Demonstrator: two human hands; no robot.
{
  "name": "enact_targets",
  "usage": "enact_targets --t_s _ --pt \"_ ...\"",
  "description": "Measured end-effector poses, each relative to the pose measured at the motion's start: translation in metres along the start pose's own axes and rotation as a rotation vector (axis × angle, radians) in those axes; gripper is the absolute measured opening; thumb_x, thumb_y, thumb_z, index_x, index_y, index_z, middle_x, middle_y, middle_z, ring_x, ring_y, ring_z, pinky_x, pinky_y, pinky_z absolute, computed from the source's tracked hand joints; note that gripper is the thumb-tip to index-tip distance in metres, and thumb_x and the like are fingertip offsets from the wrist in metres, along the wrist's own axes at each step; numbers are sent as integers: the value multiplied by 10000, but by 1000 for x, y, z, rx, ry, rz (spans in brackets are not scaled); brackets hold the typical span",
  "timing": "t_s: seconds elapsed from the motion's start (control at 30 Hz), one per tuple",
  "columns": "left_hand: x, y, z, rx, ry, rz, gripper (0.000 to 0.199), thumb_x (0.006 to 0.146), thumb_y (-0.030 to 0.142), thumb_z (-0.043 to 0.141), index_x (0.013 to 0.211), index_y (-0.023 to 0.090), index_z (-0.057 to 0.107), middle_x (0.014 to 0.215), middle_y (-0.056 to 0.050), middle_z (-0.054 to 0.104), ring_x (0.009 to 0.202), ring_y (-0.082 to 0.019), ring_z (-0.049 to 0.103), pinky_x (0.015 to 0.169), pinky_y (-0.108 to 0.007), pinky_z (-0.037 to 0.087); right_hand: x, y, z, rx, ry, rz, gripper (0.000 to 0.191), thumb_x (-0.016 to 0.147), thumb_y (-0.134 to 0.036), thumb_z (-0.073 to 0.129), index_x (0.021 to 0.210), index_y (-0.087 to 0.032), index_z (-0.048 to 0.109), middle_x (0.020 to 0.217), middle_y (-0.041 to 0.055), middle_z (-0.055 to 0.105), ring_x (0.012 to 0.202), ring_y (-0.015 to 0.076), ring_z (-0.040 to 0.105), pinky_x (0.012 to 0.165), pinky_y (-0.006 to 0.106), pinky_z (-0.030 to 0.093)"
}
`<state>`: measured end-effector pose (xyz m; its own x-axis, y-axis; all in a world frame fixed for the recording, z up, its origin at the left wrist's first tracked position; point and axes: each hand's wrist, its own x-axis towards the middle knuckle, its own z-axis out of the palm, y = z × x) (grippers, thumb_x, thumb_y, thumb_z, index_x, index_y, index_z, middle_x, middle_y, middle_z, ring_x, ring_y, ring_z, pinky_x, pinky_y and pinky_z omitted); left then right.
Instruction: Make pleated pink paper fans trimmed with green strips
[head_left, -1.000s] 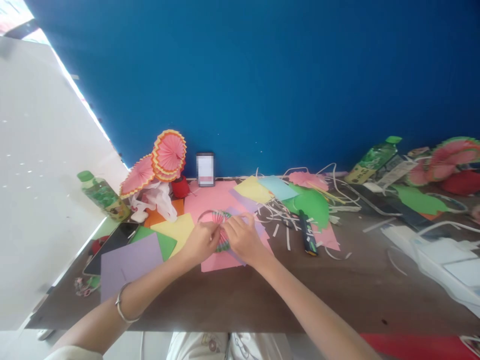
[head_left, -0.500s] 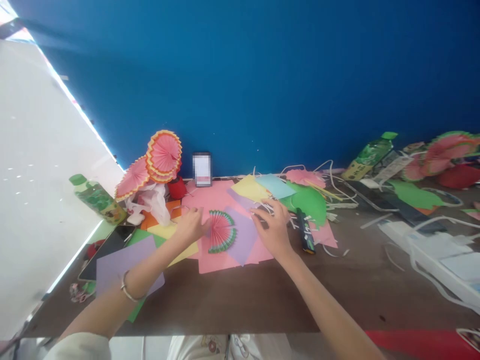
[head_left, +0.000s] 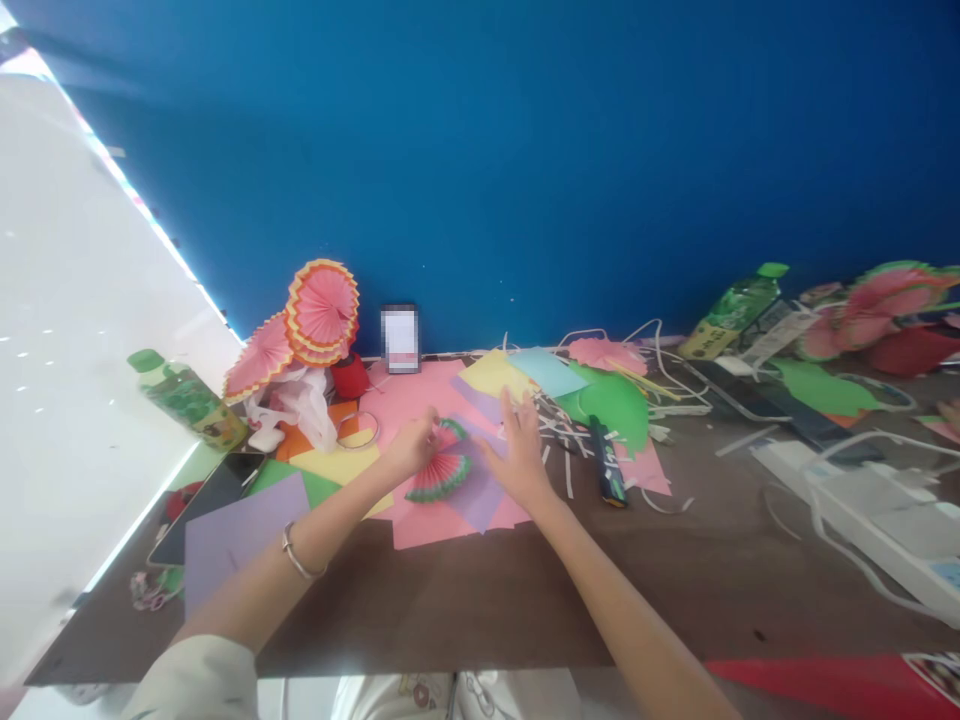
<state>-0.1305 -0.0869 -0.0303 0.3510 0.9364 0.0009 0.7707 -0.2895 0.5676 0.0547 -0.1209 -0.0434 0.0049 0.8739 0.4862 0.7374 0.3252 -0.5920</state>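
Note:
A pink pleated paper fan with a green edge point(head_left: 444, 474) lies over a purple sheet point(head_left: 484, 500) and a large pink sheet point(head_left: 420, 528). My left hand point(head_left: 417, 444) reaches over the fan's upper left side, its fingers closed in a pinch at the folds there. Part of the fan is hidden behind those fingers. My right hand point(head_left: 519, 458) hovers just right of the fan, open with fingers spread and nothing in it. Beyond it are a yellow sheet point(head_left: 495, 374) and a light blue sheet point(head_left: 550, 371).
Finished-looking pink paper rosettes point(head_left: 324, 310) stand at back left near a green-capped bottle point(head_left: 184, 400). A phone point(head_left: 400, 340) leans on the blue wall. A black cutter point(head_left: 607, 465) and white paper strips point(head_left: 568, 468) lie right. Another bottle point(head_left: 735, 310) and a power strip point(head_left: 847, 525) are farther right.
My left hand has moved right onto the fan, which has shifted in shape and tilted. My right hand has come left toward it, its fingers now spread.

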Motion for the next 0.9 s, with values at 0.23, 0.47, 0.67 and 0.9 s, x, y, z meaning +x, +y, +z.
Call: enact_targets --t_s 0.23,0.47,0.67,0.9 --pt "-18 14 -4 -510 45 113 98 770 249 500 759 183 429 708 10 552 680 -125 568 612 -244 446 3 -12 3 732 -194 226 1097 667 -420 679 1323 -431 -199 1476 75 -43 1192 279 431 886 442 456" --pt "-35 25 5 -976 -8 90 190 793 338 534 805 173 439 858 -13 530 762 -127 597 696 -280 485 8 -32 4 896 13 202 1077 640 -294 709 1355 -433 -84 1459 89 105 1026 217 542 714 337 562" --pt "-40 18 12 -1100 -140 88 255 681 281 688 772 161 483 864 -36 611 896 -196 622 802 -331 475 8 -37 6 834 61 181 967 667 -247 666 1370 -412 22 1449 93 143 999 202 557 714 321 555" --pt "-39 6 17 -1093 -227 -48 456 652 305 712 1053 131 583 926 -111 677 977 -255 605 846 -379 471 7 -26 15 643 62 294 809 700 -338 628 1366 -363 169 1404 98 227 1136 259 468 814 412 503"
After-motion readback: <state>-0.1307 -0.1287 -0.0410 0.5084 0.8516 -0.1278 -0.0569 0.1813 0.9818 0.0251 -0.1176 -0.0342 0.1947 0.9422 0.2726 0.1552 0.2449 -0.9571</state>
